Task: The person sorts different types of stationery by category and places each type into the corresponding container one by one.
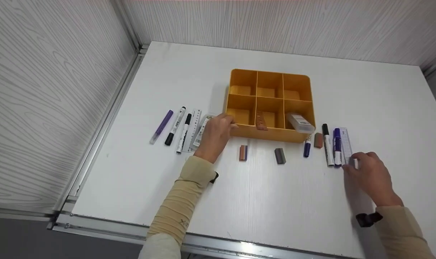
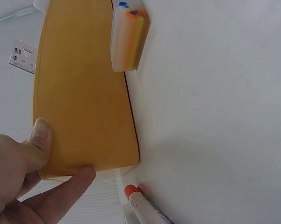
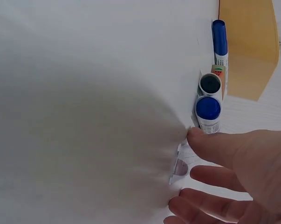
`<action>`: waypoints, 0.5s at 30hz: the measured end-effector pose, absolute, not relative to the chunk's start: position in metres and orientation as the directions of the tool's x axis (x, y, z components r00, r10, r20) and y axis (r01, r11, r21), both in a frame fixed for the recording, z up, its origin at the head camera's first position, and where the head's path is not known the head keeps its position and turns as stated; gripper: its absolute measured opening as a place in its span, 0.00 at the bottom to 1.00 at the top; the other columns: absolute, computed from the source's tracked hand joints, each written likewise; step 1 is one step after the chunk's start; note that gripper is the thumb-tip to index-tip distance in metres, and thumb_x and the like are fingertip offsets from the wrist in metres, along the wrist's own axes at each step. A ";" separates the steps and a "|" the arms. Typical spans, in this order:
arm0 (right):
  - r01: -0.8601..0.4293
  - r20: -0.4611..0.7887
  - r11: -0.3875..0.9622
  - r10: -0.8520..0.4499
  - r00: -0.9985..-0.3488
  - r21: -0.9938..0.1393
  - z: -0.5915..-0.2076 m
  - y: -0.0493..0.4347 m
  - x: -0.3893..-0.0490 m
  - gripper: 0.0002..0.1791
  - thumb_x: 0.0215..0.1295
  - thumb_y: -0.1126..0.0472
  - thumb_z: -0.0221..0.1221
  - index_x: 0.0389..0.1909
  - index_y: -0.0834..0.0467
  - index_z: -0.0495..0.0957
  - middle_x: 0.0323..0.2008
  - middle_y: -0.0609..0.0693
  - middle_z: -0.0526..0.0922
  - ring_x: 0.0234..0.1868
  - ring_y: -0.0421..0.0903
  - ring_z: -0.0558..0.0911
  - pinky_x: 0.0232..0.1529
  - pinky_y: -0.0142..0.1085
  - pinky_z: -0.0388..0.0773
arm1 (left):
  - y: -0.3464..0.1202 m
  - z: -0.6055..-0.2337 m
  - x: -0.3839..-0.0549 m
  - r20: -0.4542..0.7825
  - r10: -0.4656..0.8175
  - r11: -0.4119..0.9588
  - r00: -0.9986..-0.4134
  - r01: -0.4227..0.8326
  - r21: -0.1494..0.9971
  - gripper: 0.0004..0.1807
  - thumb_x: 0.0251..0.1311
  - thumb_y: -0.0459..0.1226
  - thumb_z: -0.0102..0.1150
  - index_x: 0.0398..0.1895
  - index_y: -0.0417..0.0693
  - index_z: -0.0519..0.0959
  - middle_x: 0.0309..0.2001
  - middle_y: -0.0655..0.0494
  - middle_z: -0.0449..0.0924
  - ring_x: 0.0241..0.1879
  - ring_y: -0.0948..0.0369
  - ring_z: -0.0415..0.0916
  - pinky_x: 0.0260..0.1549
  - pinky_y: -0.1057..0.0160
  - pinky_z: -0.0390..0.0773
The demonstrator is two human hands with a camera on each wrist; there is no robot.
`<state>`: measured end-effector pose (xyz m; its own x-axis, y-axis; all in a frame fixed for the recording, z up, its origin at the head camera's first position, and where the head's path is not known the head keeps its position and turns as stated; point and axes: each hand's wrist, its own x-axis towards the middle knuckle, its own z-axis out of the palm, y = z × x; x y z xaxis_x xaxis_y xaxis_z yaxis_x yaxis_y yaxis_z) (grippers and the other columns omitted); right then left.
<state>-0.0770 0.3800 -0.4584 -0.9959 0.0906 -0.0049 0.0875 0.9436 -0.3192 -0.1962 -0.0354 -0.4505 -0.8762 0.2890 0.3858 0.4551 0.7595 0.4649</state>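
Observation:
My left hand (image 1: 217, 135) grips the front left corner of a yellow organizer box (image 1: 268, 135), thumb on its front wall in the left wrist view. My right hand (image 1: 372, 176) is at the near end of a clear ruler (image 1: 345, 142). In the right wrist view its thumb and fingers are spread apart, with the ruler's end (image 3: 180, 165) between them. Beside that ruler lie a blue marker (image 1: 337, 144) and a black-capped marker (image 1: 327, 144). A small clear case (image 1: 300, 123) leans in the box's front right compartment, and a reddish ruler (image 1: 260, 121) sticks out of the front middle one.
Left of the box lie a purple marker (image 1: 162, 126), black-capped markers (image 1: 184, 133), a clear ruler (image 1: 194, 126) and a plastic pack (image 1: 200, 138). Erasers (image 1: 243, 153) and a grey block (image 1: 280, 155) lie before the box. White panels (image 1: 261, 25) enclose the table.

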 end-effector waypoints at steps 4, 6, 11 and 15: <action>0.110 -0.025 0.939 0.108 -0.994 -0.327 -0.457 0.380 -0.077 0.20 0.61 0.67 0.63 0.49 0.77 0.75 0.42 0.74 0.75 0.36 0.62 0.77 0.33 0.53 0.77 | -0.035 -0.451 -0.196 0.385 0.287 0.757 -0.877 0.454 0.470 0.13 0.63 0.43 0.59 0.34 0.40 0.83 0.32 0.50 0.82 0.30 0.56 0.78 0.31 0.61 0.79; 0.120 -0.037 0.936 0.114 -0.993 -0.330 -0.456 0.381 -0.078 0.20 0.61 0.68 0.61 0.50 0.78 0.74 0.41 0.74 0.75 0.37 0.63 0.77 0.33 0.53 0.77 | -0.035 -0.450 -0.196 0.382 0.285 0.757 -0.879 0.451 0.473 0.13 0.63 0.43 0.58 0.34 0.40 0.83 0.32 0.50 0.82 0.30 0.56 0.78 0.31 0.61 0.78; 0.161 -0.086 0.928 0.140 -0.986 -0.336 -0.452 0.385 -0.079 0.21 0.63 0.68 0.55 0.53 0.79 0.71 0.41 0.76 0.74 0.37 0.64 0.76 0.32 0.52 0.76 | -0.035 -0.449 -0.195 0.367 0.283 0.761 -0.886 0.440 0.477 0.12 0.64 0.42 0.59 0.35 0.41 0.83 0.33 0.50 0.82 0.32 0.56 0.78 0.32 0.61 0.79; 0.214 -0.164 0.912 0.166 -0.972 -0.351 -0.449 0.390 -0.082 0.25 0.63 0.68 0.53 0.57 0.80 0.67 0.44 0.79 0.74 0.38 0.65 0.78 0.31 0.48 0.77 | -0.035 -0.449 -0.194 0.359 0.287 0.764 -0.888 0.438 0.473 0.11 0.65 0.41 0.59 0.35 0.41 0.82 0.33 0.50 0.82 0.32 0.56 0.78 0.33 0.62 0.79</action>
